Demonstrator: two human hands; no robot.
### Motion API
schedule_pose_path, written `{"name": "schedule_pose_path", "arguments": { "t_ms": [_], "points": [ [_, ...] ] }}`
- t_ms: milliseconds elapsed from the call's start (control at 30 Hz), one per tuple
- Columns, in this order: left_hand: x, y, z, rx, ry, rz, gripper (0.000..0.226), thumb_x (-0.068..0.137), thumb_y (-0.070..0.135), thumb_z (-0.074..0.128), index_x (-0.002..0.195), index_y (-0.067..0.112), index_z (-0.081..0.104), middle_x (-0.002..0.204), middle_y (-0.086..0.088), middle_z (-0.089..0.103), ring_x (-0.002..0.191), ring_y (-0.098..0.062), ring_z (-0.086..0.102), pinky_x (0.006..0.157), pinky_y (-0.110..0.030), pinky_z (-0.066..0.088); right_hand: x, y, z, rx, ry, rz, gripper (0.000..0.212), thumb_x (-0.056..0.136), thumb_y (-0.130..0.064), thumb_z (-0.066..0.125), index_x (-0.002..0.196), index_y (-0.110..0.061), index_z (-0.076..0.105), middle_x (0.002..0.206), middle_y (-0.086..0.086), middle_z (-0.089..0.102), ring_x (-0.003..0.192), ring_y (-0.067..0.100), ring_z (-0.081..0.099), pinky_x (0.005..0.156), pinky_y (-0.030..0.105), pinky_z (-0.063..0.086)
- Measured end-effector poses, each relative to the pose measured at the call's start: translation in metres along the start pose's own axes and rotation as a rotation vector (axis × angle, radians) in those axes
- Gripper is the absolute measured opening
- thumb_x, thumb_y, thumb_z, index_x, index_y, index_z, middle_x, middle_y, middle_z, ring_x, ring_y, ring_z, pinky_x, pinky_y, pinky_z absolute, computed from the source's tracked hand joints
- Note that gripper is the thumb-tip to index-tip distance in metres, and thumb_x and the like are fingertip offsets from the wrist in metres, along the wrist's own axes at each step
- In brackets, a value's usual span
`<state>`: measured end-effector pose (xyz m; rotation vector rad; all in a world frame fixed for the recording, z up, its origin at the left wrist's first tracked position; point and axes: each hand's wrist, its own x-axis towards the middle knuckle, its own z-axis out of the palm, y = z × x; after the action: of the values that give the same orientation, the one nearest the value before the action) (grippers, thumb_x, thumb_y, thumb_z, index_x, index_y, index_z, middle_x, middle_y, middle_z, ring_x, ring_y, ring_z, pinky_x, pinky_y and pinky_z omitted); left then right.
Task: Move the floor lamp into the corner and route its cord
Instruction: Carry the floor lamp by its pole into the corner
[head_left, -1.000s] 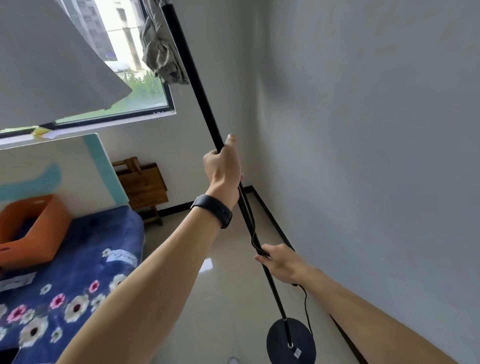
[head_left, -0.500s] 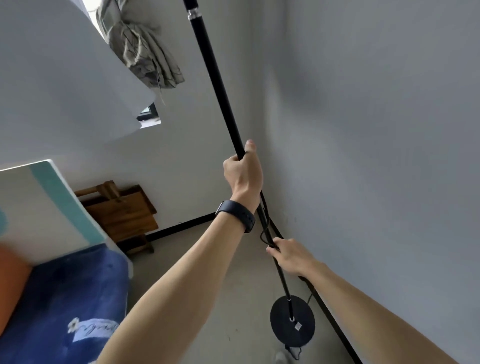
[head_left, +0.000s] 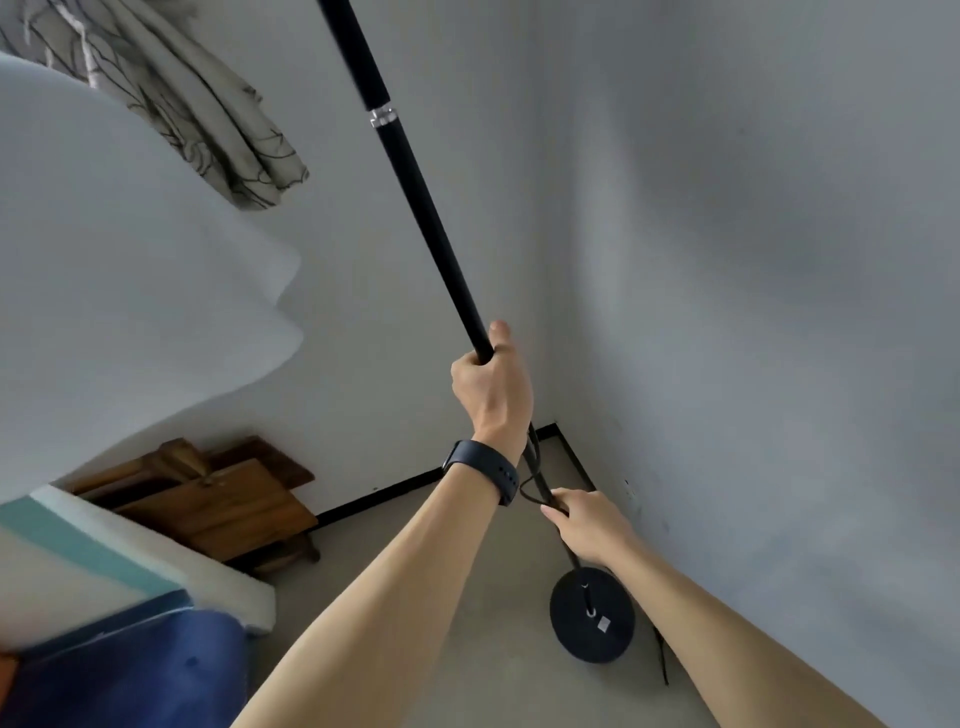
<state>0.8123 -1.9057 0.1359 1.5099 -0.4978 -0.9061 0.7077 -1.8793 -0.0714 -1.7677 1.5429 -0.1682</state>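
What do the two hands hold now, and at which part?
Both hold the floor lamp's pole. The left hand grips it near the middle; the right hand grips it lower, above the base, together with the cord.

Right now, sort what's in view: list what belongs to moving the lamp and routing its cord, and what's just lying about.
Belongs to the job:
lamp pole
round lamp base
cord
left hand gripping the pole
right hand holding pole and cord lower down
room corner

Just lying about:
wooden furniture
curtain
blue bedding
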Motion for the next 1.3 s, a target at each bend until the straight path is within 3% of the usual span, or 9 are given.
{"name": "schedule_pose_path", "arguments": {
  "t_ms": [167, 333, 600, 700, 833, 967, 1133, 1233, 1300],
  "points": [
    [0.089, -0.015, 0.040, 0.018, 0.028, -0.009, 0.058, 0.094, 0.035, 0.061, 0.055, 0.018, 0.021, 0.041, 0.010, 0.024, 0.044, -0.017, 0.026, 0.049, -0.029, 0.029, 0.091, -0.009, 0.000, -0.047, 0.097, 0.015, 0.036, 0.104, -0.043, 0.041, 0.130, -0.025, 0.059, 0.122, -0.001, 0.065, 0.107, 0.027, 0.065, 0.084, 0.041, 0.055],
    [0.173, -0.030, 0.076, 0.063, 0.002, 0.027, 0.059, 0.096, 0.036, 0.059, 0.054, 0.018, 0.021, 0.047, 0.005, 0.027, 0.044, -0.016, 0.026, 0.048, -0.027, 0.028, 0.178, -0.017, 0.010, -0.059, 0.169, 0.054, 0.036, 0.106, -0.041, 0.034, 0.128, -0.021, 0.053, 0.122, 0.003, 0.059, 0.097, 0.030, 0.066, 0.073, 0.040, 0.052],
    [0.248, -0.063, 0.113, 0.116, -0.168, 0.041, 0.057, 0.094, 0.040, 0.059, 0.057, 0.019, 0.021, 0.055, -0.002, 0.026, 0.053, -0.022, 0.027, 0.050, -0.031, 0.027, 0.267, -0.011, 0.014, -0.053, 0.253, 0.159, 0.041, 0.107, -0.038, 0.035, 0.140, -0.019, 0.050, 0.134, 0.004, 0.059, 0.107, 0.029, 0.066, 0.080, 0.040, 0.053],
    [0.257, -0.063, 0.124, 0.102, -0.197, 0.056, 0.052, 0.090, 0.044, 0.060, 0.059, 0.019, 0.027, 0.061, -0.009, 0.034, 0.056, -0.024, 0.034, 0.052, -0.032, 0.034, 0.280, -0.006, 0.011, -0.048, 0.289, 0.139, 0.041, 0.107, -0.038, 0.035, 0.138, -0.019, 0.053, 0.128, 0.003, 0.063, 0.101, 0.027, 0.068, 0.077, 0.039, 0.055],
    [0.258, -0.072, 0.127, 0.153, -0.288, 0.157, 0.045, 0.093, 0.043, 0.063, 0.062, 0.016, 0.045, 0.053, -0.008, 0.057, 0.043, -0.012, 0.051, 0.047, -0.017, 0.045, 0.284, 0.005, 0.007, 0.009, 0.295, 0.135, 0.041, 0.106, -0.039, 0.037, 0.139, -0.021, 0.052, 0.125, 0.005, 0.065, 0.106, 0.029, 0.067, 0.084, 0.043, 0.057],
    [0.261, -0.116, 0.121, 0.185, -0.358, 0.240, 0.027, 0.088, 0.046, 0.070, 0.080, 0.023, 0.060, 0.082, -0.005, 0.077, 0.078, -0.011, 0.072, 0.073, -0.026, 0.051, 0.282, 0.036, 0.014, 0.026, 0.244, 0.152, 0.052, 0.103, -0.040, 0.046, 0.151, -0.022, 0.038, 0.129, 0.006, 0.066, 0.112, 0.028, 0.067, 0.092, 0.043, 0.056],
    [0.274, -0.218, 0.104, 0.315, -0.444, 0.320, 0.016, 0.087, 0.055, 0.067, 0.084, 0.039, 0.064, 0.086, -0.010, 0.075, 0.075, -0.013, 0.066, 0.061, -0.009, 0.049, 0.277, 0.094, 0.045, 0.133, 0.254, 0.185, 0.041, 0.100, -0.037, 0.050, 0.139, -0.024, 0.049, 0.103, -0.004, 0.076, 0.083, 0.016, 0.071, 0.076, 0.035, 0.059],
    [0.289, -0.286, 0.101, 0.373, -0.487, 0.337, 0.029, 0.085, 0.056, 0.068, 0.101, 0.032, 0.062, 0.092, -0.010, 0.075, 0.075, -0.016, 0.070, 0.062, -0.011, 0.050, 0.283, 0.116, 0.066, 0.237, 0.339, 0.096, 0.027, 0.096, -0.033, 0.056, 0.121, -0.023, 0.058, 0.096, -0.006, 0.074, 0.076, 0.012, 0.066, 0.060, 0.020, 0.044],
    [0.297, -0.333, 0.096, 0.416, -0.515, 0.316, 0.036, 0.086, 0.053, 0.069, 0.108, 0.026, 0.059, 0.093, -0.002, 0.075, 0.078, -0.003, 0.071, 0.067, -0.014, 0.051, 0.293, 0.137, 0.090, 0.294, 0.356, 0.092, 0.013, 0.094, -0.029, 0.062, 0.106, -0.025, 0.061, 0.080, -0.009, 0.066, 0.071, 0.012, 0.064, 0.053, 0.016, 0.036]
  ]
}}
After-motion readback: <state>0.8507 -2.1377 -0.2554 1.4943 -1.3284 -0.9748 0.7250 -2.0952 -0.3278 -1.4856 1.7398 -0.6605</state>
